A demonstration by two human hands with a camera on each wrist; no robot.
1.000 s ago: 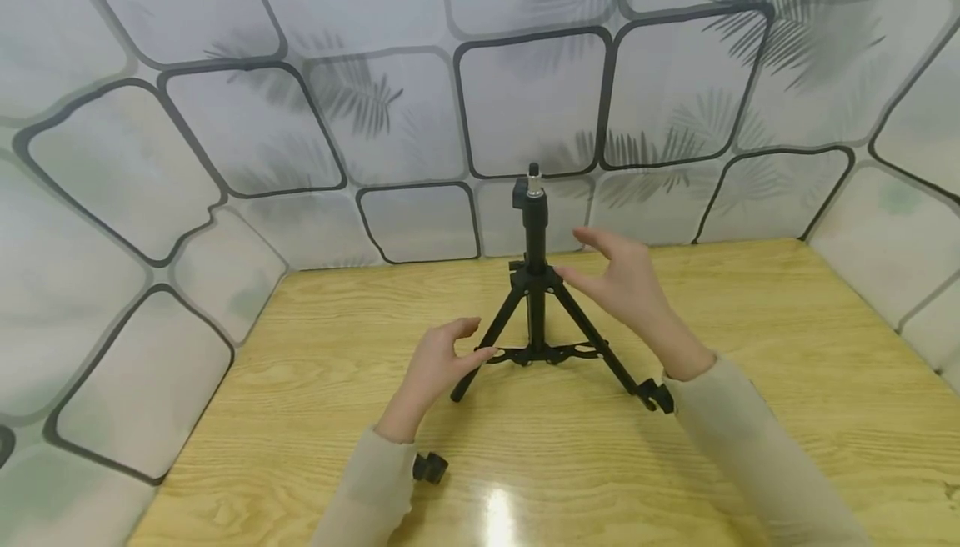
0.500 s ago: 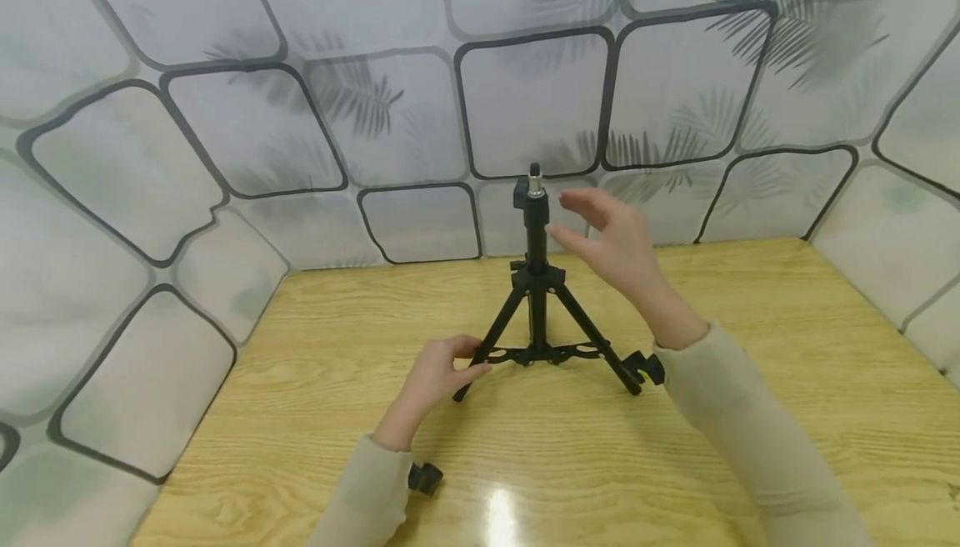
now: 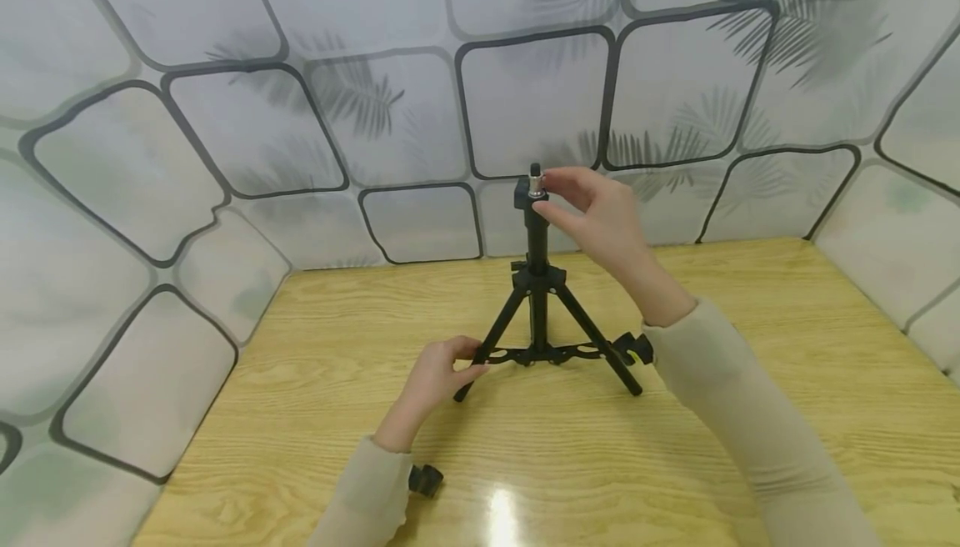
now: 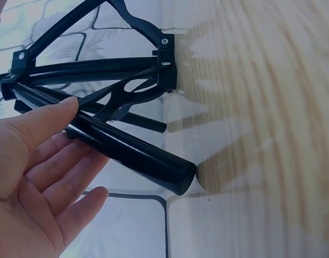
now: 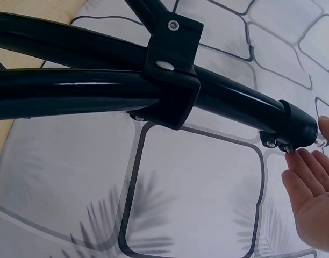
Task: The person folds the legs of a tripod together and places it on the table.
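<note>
A black tripod stand stands upright on the table, its legs spread and a silver stud at its top. My left hand holds the left front leg low down, near its foot. In the left wrist view the thumb lies over that leg and the fingers pass behind it. My right hand is at the top of the post, thumb and fingers around the silver stud. The right wrist view shows fingertips at the small screws under the collar and the thumb overlapping the stud.
A light wood-grain table carries the stand. Behind and beside it hangs a pale patterned backdrop with dark outlines and leaf prints. Small black devices sit by each sleeve, one at the left wrist and one at the right wrist.
My right hand has risen from beside the leg joint to the stand's top and reached the silver stud. My left hand has closed around the left leg. The stand has stayed in place.
</note>
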